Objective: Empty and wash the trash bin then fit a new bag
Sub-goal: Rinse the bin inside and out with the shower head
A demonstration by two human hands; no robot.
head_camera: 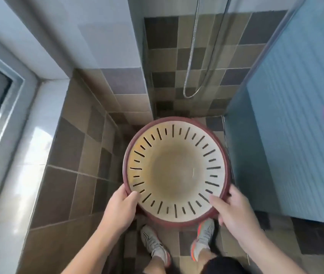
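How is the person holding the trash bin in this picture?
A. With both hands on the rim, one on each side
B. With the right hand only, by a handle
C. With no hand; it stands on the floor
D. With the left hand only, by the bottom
A: the left hand and the right hand each grip the red rim of the trash bin, one on either side of its near edge.

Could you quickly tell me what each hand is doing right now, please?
Left hand: grips the trash bin by its rim.
Right hand: grips the rim opposite.
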